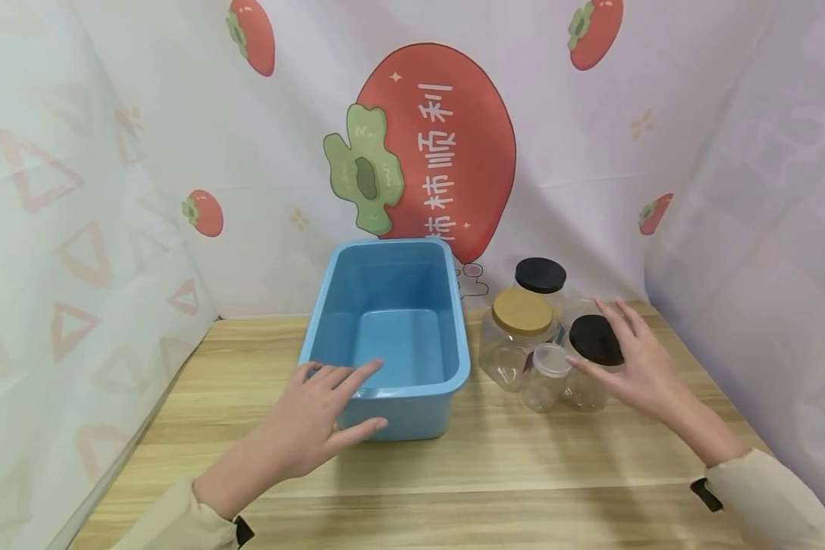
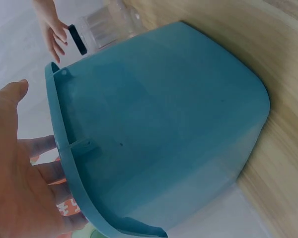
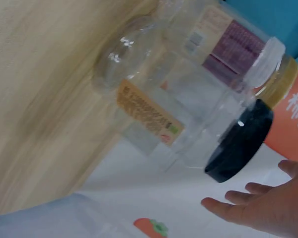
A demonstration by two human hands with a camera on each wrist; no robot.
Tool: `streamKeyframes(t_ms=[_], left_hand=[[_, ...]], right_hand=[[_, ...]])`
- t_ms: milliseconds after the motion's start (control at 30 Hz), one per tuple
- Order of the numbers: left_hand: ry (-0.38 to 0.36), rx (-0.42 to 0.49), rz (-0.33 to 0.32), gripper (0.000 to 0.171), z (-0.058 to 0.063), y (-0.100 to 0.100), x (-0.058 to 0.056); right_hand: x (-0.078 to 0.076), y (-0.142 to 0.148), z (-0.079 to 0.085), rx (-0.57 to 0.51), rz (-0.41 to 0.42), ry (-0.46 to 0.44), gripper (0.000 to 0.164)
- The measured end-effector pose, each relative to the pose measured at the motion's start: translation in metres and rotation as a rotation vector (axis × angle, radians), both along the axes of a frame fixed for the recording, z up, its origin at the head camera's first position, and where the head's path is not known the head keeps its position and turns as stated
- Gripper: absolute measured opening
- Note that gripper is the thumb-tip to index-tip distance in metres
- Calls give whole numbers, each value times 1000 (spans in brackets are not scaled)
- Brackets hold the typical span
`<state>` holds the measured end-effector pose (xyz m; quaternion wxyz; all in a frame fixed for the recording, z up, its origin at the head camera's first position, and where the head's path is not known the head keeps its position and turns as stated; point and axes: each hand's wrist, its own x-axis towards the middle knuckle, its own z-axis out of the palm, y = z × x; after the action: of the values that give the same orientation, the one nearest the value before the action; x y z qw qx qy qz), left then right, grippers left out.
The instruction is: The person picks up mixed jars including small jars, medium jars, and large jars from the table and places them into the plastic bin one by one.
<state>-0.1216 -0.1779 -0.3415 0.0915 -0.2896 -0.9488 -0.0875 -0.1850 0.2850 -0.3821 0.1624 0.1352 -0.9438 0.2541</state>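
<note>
Blue moulded plastic tub [image 1: 412, 418], one, on wood-grain tabletop [image 1: 509, 489], mouth upward, apparently so placed for access from above. Left hand [image 1: 319, 416]: fingers loosely spread at near rim of tub, gripping nothing; contact with rim, cannot tell. Right hand [image 1: 635, 374]: fingers and thumb wide apart, holding nothing, just beside front black-lidded jar [image 1: 594, 340], spread seemingly suited to round lid. Jars, at least four, right of tub, upright and close together, presumably for easy reach: besides foregoing, gold-lidded jar [image 1: 505, 359] nearest tub, rear black-lidded jar [image 1: 540, 275] behind, small translucent-lidded jar [image 1: 546, 382] toward front. Clear, glossy walls, probably plastic; flat, round lids; orange label [image 3: 149, 111] on front black-lidded jar. Smooth, deep, oblong form to tub, with rounded corners and outturned rim. Backdrop of softly creased persimmon-print cloth [image 1: 447, 153].
</note>
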Motion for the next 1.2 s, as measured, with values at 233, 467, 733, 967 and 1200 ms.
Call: streamKeyframes(t_ms=[233, 467, 733, 967, 1200], left_hand=[[105, 9, 1, 56, -8, 5, 0], [241, 33, 2, 44, -17, 11, -2], [216, 94, 45, 29, -23, 17, -2], [195, 112, 53, 26, -24, 18, -3], [174, 109, 59, 25, -24, 19, -1]], right_hand=[[-9, 8, -9, -61, -26, -28, 100], [-15, 12, -17, -81, -67, -56, 97], [-22, 17, -26, -145, -67, -81, 94], [-24, 17, -30, -172, -75, -111, 95], [-23, 18, -31, -231, -84, -168, 97]])
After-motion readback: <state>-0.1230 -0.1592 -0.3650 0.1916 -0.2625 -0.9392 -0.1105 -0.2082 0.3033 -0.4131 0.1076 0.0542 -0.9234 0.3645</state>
